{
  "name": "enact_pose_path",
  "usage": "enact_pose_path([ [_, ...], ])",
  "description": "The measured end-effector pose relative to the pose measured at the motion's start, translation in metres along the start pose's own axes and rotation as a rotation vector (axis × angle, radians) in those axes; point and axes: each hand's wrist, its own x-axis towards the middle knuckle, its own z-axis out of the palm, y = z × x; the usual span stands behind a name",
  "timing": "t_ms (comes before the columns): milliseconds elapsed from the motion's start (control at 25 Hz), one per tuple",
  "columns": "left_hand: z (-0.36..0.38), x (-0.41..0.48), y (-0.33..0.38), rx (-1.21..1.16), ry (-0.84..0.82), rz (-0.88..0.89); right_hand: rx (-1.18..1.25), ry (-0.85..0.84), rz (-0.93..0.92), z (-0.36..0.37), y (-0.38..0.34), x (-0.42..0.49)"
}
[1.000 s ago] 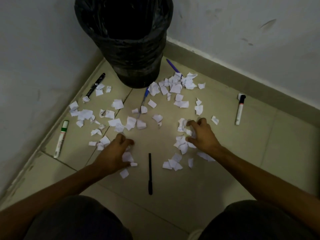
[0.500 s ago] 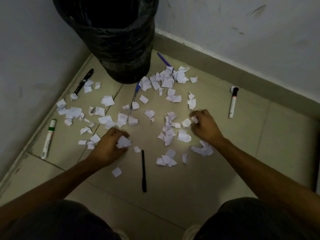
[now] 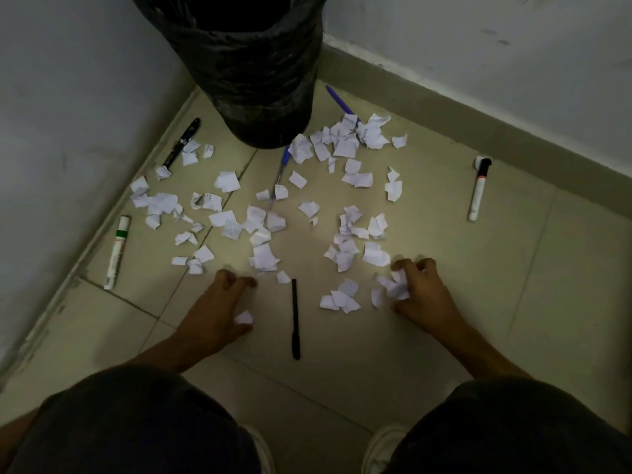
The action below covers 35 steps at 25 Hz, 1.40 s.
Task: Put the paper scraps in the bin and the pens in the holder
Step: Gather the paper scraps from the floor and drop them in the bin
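- The left hand [image 3: 219, 309] is held low over the tiled floor [image 3: 444, 336], palm down, with the fingers curled inward; a small white scrap [image 3: 244, 317] is pinched at the thumb side.
- The left forearm is stretched forward from the left knee [image 3: 130, 422], angled toward the middle of the floor.
- The right hand [image 3: 422, 295] is set down with the fingers clawed around a crumpled bunch of scraps [image 3: 395, 285], which is gripped against the palm.
- The right forearm is extended from the right knee [image 3: 513, 429], angled inward.
- A black pen [image 3: 295, 318] is seen lying on the floor between the two hands, touched by neither.
- The paper scraps [image 3: 260, 230] are scattered across the tiles ahead of both hands.
- The bin [image 3: 246, 80], lined with a black bag, is placed in the corner beyond the scraps.
- A green-banded marker [image 3: 117, 252] and a dark pen [image 3: 181, 142] are found by the left wall, a white marker [image 3: 478, 189] well apart on the right, a blue pen [image 3: 280, 172] and a purple pen [image 3: 340, 103] near the bin.
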Motion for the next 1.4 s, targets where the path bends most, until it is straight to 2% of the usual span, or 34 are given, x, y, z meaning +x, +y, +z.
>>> enact_pose_path([
  [80, 0.001, 0.007, 0.006, -0.111, 0.06, 0.053, 0.131, 0.044, -0.066, 0.007, -0.009, 0.013],
  [240, -0.006, 0.025, 0.013, -0.237, 0.293, 0.148, 0.2, 0.079, -0.141, 0.01, -0.041, 0.027],
  [360, -0.019, 0.027, 0.014, -0.207, 0.383, 0.113, 0.004, 0.195, -0.129, 0.01, -0.048, 0.015],
  [480, -0.034, 0.039, 0.016, 0.077, 0.264, 0.172, -0.224, 0.117, -0.195, 0.014, -0.046, 0.023],
  [600, -0.04, 0.068, 0.019, 0.347, 0.09, 0.317, -0.22, 0.024, -0.288, 0.005, -0.058, 0.053],
  [680, -0.041, 0.082, 0.018, 0.382, 0.05, 0.385, -0.186, 0.046, -0.348, 0.0, -0.065, 0.071],
  [920, -0.038, 0.087, 0.022, 0.113, 0.141, 0.392, -0.068, 0.099, -0.457, -0.003, -0.078, 0.093],
  [1080, -0.035, 0.083, 0.02, 0.066, 0.134, 0.353, 0.27, 0.112, -0.338, -0.01, -0.08, 0.101],
  [1240, -0.065, 0.075, 0.039, -0.287, 0.358, 0.217, 0.66, 0.182, -0.092, -0.044, -0.092, 0.096],
  [1320, -0.098, 0.064, 0.063, -0.522, 0.419, 0.139, 0.819, 0.201, -0.068, -0.07, -0.103, 0.093],
  [1400, -0.14, 0.052, 0.089, -0.645, 0.483, 0.154, 0.862, 0.247, -0.109, -0.102, -0.121, 0.09],
])
